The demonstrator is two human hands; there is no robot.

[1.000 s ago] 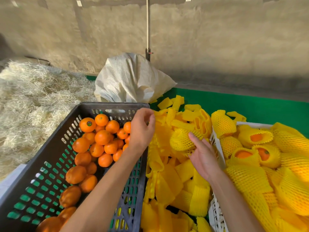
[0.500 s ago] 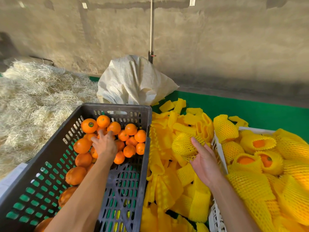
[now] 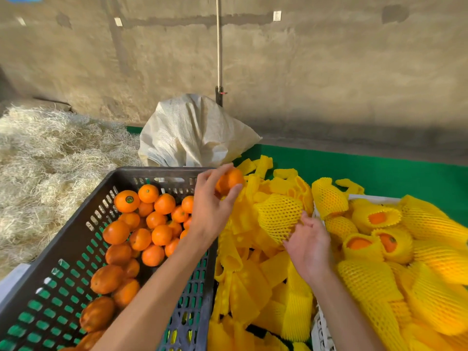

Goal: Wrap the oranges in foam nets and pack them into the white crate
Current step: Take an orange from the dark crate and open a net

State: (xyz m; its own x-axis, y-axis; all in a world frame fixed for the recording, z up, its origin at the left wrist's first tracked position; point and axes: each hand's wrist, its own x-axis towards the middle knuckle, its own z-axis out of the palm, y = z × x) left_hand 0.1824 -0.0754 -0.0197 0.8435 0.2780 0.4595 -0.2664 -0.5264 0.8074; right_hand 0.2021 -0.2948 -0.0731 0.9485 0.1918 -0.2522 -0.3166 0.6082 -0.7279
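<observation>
Green surface [image 3: 367, 171] under a concrete wall carries our work. Our left hand [image 3: 210, 209] grips an orange [image 3: 231, 179] above the black crate's [image 3: 63, 249] right rim at centre frame; our right hand [image 3: 307, 247] pinches an opened foam net [image 3: 278, 215] on the loose pile. We judge sleeving comes next: orange to net mouth. White crate [image 3: 321, 333], lower right, looks heaped already.
</observation>
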